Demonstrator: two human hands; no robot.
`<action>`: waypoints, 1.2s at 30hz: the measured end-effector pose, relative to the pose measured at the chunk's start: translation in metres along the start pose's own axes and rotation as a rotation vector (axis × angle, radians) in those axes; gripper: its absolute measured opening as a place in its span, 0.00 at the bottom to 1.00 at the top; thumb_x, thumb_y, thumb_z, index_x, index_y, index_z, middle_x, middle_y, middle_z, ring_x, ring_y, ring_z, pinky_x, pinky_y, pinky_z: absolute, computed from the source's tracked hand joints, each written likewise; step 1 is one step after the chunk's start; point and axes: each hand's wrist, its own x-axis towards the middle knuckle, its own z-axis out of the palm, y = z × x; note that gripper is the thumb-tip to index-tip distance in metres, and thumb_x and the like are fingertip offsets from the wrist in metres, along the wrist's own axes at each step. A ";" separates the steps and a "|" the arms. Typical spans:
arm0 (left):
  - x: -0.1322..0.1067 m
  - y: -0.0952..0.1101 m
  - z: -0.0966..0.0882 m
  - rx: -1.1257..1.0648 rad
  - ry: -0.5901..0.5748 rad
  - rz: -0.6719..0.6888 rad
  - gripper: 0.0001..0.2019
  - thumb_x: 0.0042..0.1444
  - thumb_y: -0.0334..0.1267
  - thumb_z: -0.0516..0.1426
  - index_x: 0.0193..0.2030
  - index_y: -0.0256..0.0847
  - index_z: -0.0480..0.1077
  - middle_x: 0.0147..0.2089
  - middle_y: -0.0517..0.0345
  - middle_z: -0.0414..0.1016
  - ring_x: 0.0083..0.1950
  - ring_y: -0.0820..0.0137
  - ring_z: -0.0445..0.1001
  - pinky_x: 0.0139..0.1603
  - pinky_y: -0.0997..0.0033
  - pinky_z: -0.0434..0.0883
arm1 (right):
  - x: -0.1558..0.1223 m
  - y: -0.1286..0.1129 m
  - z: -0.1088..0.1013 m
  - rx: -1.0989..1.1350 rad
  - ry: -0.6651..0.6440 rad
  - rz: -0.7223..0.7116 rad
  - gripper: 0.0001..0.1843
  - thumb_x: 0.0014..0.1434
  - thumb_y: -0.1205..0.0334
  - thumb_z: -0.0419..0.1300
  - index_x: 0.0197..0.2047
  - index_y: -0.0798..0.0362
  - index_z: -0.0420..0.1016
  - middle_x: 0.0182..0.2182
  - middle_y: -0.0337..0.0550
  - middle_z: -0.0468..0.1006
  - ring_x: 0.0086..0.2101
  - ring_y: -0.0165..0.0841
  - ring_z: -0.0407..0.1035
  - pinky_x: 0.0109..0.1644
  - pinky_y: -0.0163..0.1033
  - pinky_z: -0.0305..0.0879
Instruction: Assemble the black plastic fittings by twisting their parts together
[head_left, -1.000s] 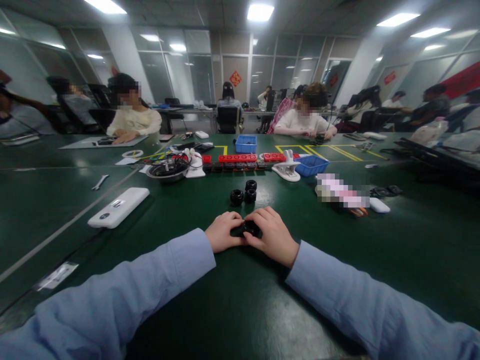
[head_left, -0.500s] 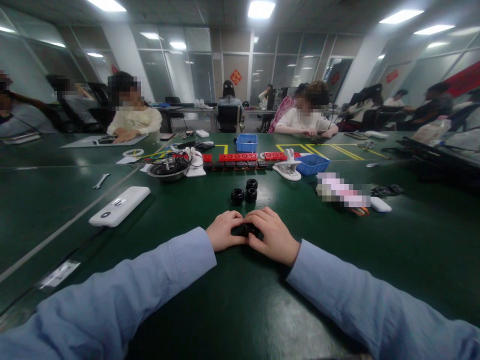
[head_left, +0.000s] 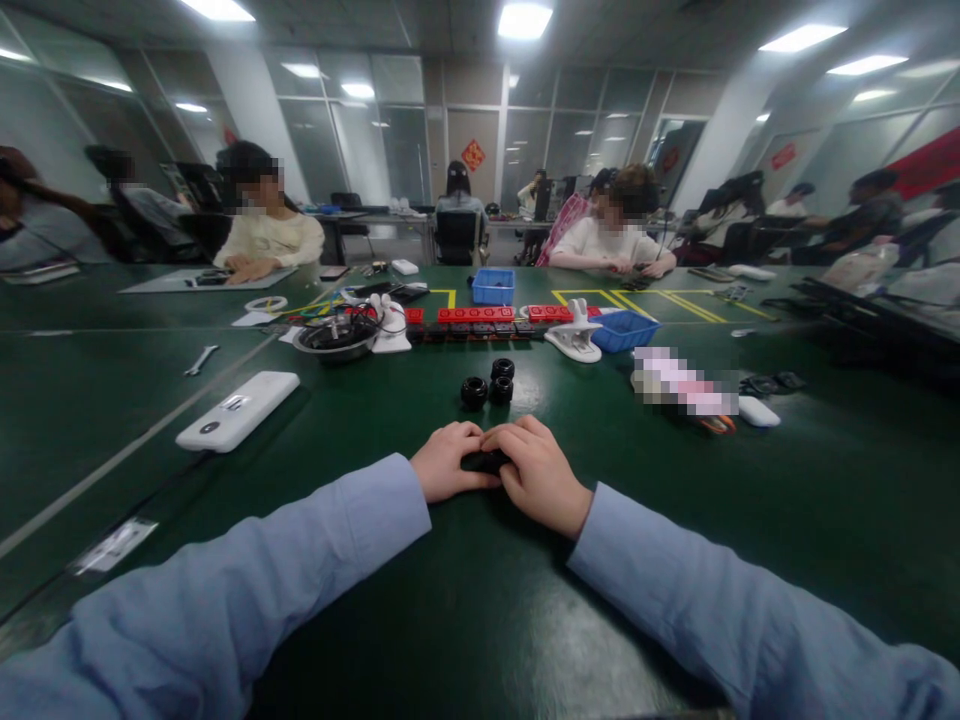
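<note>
My left hand (head_left: pixel 448 462) and my right hand (head_left: pixel 538 474) meet on the green table (head_left: pixel 420 620), both curled round a small black round part (head_left: pixel 485 461) that is mostly hidden by my fingers. Just beyond them, three more black round parts (head_left: pixel 489 385) stand in a cluster on the table. Both arms wear light blue sleeves.
A white flat device (head_left: pixel 238 410) lies to the left, a wrench (head_left: pixel 201 361) beyond it. Farther off are a metal bowl with cables (head_left: pixel 336 337), a row of red blocks (head_left: pixel 475 315), a white clamp (head_left: pixel 574 338), two blue bins (head_left: pixel 624 329). Other people sit across the table.
My right hand's fingers have closed further over the black part, which shows less than before. Both hands stay in the same spot.
</note>
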 end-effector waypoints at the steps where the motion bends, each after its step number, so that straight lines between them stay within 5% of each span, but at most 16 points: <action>1: 0.000 0.000 0.000 -0.002 -0.001 -0.005 0.19 0.49 0.52 0.60 0.43 0.42 0.71 0.45 0.55 0.68 0.46 0.62 0.65 0.49 0.59 0.64 | 0.000 0.000 0.001 0.000 0.001 0.000 0.18 0.43 0.80 0.50 0.36 0.56 0.70 0.37 0.43 0.75 0.35 0.34 0.59 0.43 0.40 0.58; 8: 0.000 0.003 -0.002 0.002 -0.015 -0.038 0.17 0.48 0.52 0.61 0.37 0.40 0.72 0.45 0.55 0.68 0.47 0.62 0.65 0.49 0.60 0.64 | -0.001 -0.001 0.003 -0.025 0.005 -0.024 0.13 0.51 0.79 0.52 0.31 0.54 0.73 0.37 0.39 0.77 0.33 0.32 0.58 0.39 0.38 0.56; 20: 0.001 0.000 -0.002 -0.004 -0.003 -0.007 0.21 0.48 0.52 0.61 0.44 0.40 0.71 0.45 0.53 0.69 0.47 0.62 0.66 0.51 0.59 0.64 | -0.004 0.000 -0.004 -0.007 0.083 0.004 0.23 0.58 0.73 0.44 0.52 0.53 0.70 0.49 0.42 0.73 0.38 0.35 0.61 0.42 0.42 0.58; 24: 0.001 -0.003 0.000 -0.007 0.001 -0.009 0.22 0.48 0.54 0.60 0.42 0.38 0.71 0.45 0.53 0.69 0.46 0.62 0.66 0.50 0.60 0.64 | -0.005 -0.001 -0.007 0.010 0.139 0.086 0.22 0.58 0.61 0.50 0.55 0.57 0.65 0.48 0.48 0.72 0.43 0.39 0.62 0.46 0.44 0.57; 29: 0.000 -0.003 0.000 -0.017 -0.009 -0.014 0.18 0.50 0.52 0.59 0.39 0.38 0.71 0.46 0.52 0.68 0.47 0.61 0.65 0.50 0.59 0.64 | -0.002 -0.002 -0.004 -0.078 0.080 0.193 0.28 0.54 0.47 0.58 0.52 0.56 0.64 0.46 0.50 0.71 0.44 0.42 0.62 0.46 0.45 0.57; 36: 0.000 0.000 -0.002 -0.009 -0.012 -0.023 0.17 0.50 0.49 0.59 0.40 0.40 0.71 0.47 0.53 0.68 0.48 0.61 0.65 0.50 0.59 0.64 | 0.000 -0.002 0.000 -0.136 -0.006 0.221 0.18 0.52 0.54 0.63 0.43 0.53 0.70 0.39 0.46 0.71 0.41 0.39 0.61 0.44 0.44 0.58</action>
